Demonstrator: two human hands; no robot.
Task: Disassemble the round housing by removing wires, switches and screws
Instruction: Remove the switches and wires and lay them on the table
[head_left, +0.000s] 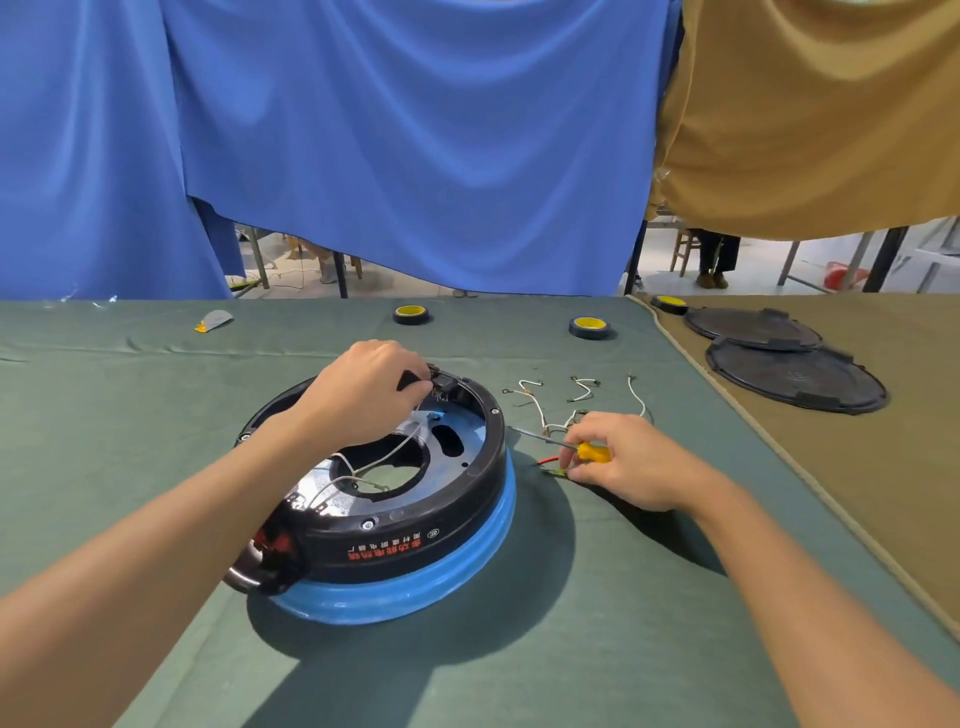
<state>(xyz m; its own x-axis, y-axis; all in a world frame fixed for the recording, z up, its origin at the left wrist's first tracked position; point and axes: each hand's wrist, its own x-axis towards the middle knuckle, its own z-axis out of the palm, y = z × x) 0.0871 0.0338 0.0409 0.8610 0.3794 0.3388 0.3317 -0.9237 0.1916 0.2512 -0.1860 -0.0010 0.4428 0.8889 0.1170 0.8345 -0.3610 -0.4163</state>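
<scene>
housing (415, 525): on the green cloth (571, 649) before me, open side up.
left hand (363, 395): fingers curled, pinching the switch (444, 387) at the far rim; i should wiggle it straight out, no twisting.
right hand (623, 462): wrapped round the screwdriver (592, 451), resting right of housing, ready to pry.

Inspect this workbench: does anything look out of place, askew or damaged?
Nothing looks damaged. Right of the round housing, loose white wires lie scattered on the green cloth, and one wire straggles across its central opening: untidy, but fitting a teardown. A tape scrap lies far left.
</scene>
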